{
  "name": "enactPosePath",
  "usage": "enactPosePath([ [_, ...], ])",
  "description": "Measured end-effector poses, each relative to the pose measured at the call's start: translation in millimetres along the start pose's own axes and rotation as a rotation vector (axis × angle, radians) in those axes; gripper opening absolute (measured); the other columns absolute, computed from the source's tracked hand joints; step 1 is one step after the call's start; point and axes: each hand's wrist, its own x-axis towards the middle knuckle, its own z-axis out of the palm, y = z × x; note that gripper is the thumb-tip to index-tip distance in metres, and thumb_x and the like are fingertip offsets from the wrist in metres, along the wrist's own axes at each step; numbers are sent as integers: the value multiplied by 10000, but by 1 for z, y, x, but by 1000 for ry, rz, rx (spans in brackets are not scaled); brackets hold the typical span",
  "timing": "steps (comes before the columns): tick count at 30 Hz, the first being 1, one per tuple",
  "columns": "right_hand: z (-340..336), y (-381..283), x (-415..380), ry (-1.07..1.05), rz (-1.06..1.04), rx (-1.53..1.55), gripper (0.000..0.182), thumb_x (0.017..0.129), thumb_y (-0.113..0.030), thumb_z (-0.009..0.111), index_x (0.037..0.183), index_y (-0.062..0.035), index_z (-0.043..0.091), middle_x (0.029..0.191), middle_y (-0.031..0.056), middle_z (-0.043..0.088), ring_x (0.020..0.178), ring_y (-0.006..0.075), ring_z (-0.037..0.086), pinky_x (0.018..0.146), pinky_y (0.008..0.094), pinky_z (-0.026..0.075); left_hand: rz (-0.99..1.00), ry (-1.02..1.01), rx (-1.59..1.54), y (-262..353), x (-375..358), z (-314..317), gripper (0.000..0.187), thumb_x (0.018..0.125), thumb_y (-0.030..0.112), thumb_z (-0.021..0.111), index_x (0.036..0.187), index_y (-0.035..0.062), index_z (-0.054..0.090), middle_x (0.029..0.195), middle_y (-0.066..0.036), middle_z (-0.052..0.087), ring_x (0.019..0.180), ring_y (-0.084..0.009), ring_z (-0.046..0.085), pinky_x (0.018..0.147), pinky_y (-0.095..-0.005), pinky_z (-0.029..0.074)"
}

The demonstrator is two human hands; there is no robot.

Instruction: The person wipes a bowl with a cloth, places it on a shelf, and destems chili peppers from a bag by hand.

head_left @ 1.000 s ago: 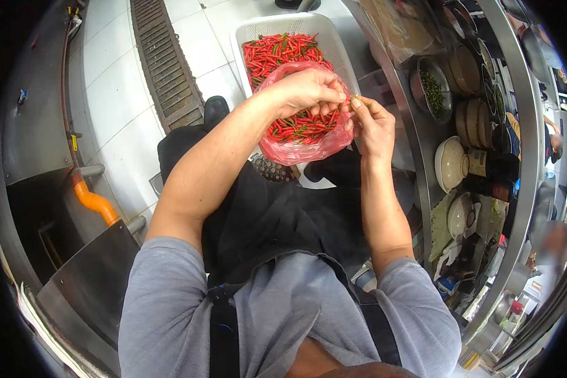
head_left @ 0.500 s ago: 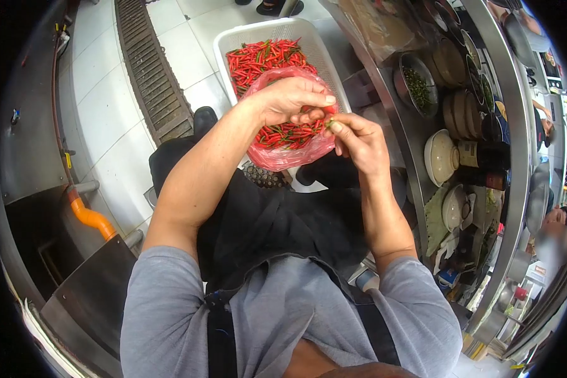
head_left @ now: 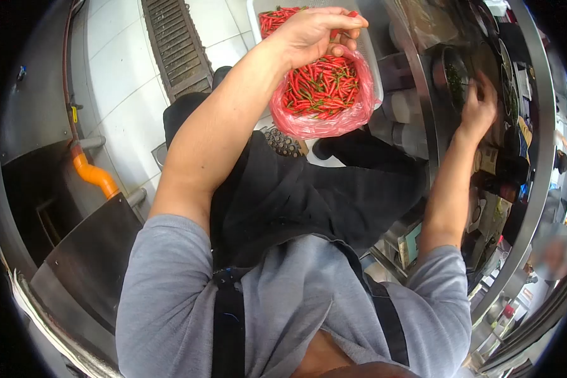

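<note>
A pink plastic bag (head_left: 318, 129) full of red chilies (head_left: 324, 88) with green stems stands open in front of my knees. Above the bag's far edge is my left hand (head_left: 318, 38), its fingers closed on a red chili (head_left: 353, 14) whose tip shows by the thumb. Far out to the right, my right hand (head_left: 479, 110) is slightly blurred, thumb and fingers apart, with nothing visible in it. It is beside a metal bowl (head_left: 444, 69) of small green pieces on the shelf.
Behind the bag is a white plastic basket (head_left: 253, 19) holding more red chilies. A steel shelf unit (head_left: 422, 82) with bowls and other kitchenware runs along the right. On the left are a floor drain grate (head_left: 176, 47), an orange pipe (head_left: 94, 173) and steel panels.
My right hand has gone from beside my left hand out to the bowl on the right shelf. My left hand stays over the chilies. The view has shifted, showing more of the bag.
</note>
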Motion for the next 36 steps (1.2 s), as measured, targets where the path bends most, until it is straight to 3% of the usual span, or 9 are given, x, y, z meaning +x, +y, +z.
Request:
enactPosePath([
  [1, 9, -17, -13, 1, 56, 148, 225, 847, -87, 668, 1066, -64, 712, 1004, 88, 705, 905, 205, 671, 824, 331, 509, -2, 9, -6, -4, 4, -5, 157, 906, 174, 640, 966, 30, 644, 786, -17, 609, 696, -111, 609, 568, -219, 445],
  [2, 11, -57, -26, -88, 67, 239, 197, 846, -97, 674, 1033, -57, 719, 972, 88, 714, 897, 196, 674, 812, 327, 513, -52, 7, 10, -10, 13, -15, 257, 874, 247, 669, 1068, 80, 637, 934, -68, 656, 761, -211, 655, 640, -308, 504],
  [5, 49, -116, -89, -622, 26, 332, 185, 834, -164, 703, 985, -57, 717, 984, 139, 697, 883, 253, 682, 800, 344, 524, -104, 26, 61, -16, 21, -19, 316, 849, 294, 674, 1107, 113, 660, 976, -134, 723, 823, -318, 699, 714, -399, 560],
  [7, 88, -134, -135, -781, -103, 313, 209, 806, -221, 729, 934, -56, 713, 874, 133, 660, 826, 335, 666, 740, 414, 532, -38, 84, 87, -14, 17, -8, 123, 883, 161, 660, 863, 52, 606, 723, -10, 588, 628, -105, 591, 512, -216, 414],
  [14, 126, -164, -159, -896, -214, 49, 259, 833, -284, 671, 827, -26, 663, 861, 155, 633, 773, 342, 662, 701, 460, 531, -35, 149, 210, -11, 9, -8, 136, 863, 161, 668, 822, 60, 588, 693, -3, 569, 595, -96, 577, 475, -211, 393],
  [23, 135, -150, -160, -928, -193, 245, 127, 828, -208, 665, 832, -85, 696, 870, 158, 641, 812, 351, 649, 730, 457, 513, -94, 137, 261, -12, 9, -3, 130, 890, 186, 665, 861, 80, 597, 702, 19, 586, 578, -66, 572, 464, -189, 386],
  [27, 115, -130, -140, -833, 241, 457, 176, 838, -192, 684, 936, -49, 713, 829, 169, 673, 735, 310, 662, 685, 410, 503, -82, 164, 321, -10, 7, -6, 136, 901, 196, 652, 879, 73, 598, 703, 21, 583, 586, -54, 570, 462, -178, 389],
  [30, 98, -109, -126, -883, 669, 750, 153, 893, -157, 670, 881, -5, 685, 681, 32, 645, 530, 111, 570, 504, 261, 418, -72, 191, 376, -12, 7, -7, 134, 903, 199, 647, 906, 73, 599, 699, 23, 586, 576, -46, 560, 456, -173, 389],
  [36, 68, -103, -114, -556, 905, 1067, 126, 907, -148, 662, 869, -30, 641, 695, 11, 635, 498, 63, 533, 426, 203, 348, -247, 130, 610, -19, 5, -5, 150, 894, 226, 651, 907, 78, 635, 686, 32, 596, 563, -47, 550, 450, -188, 359],
])
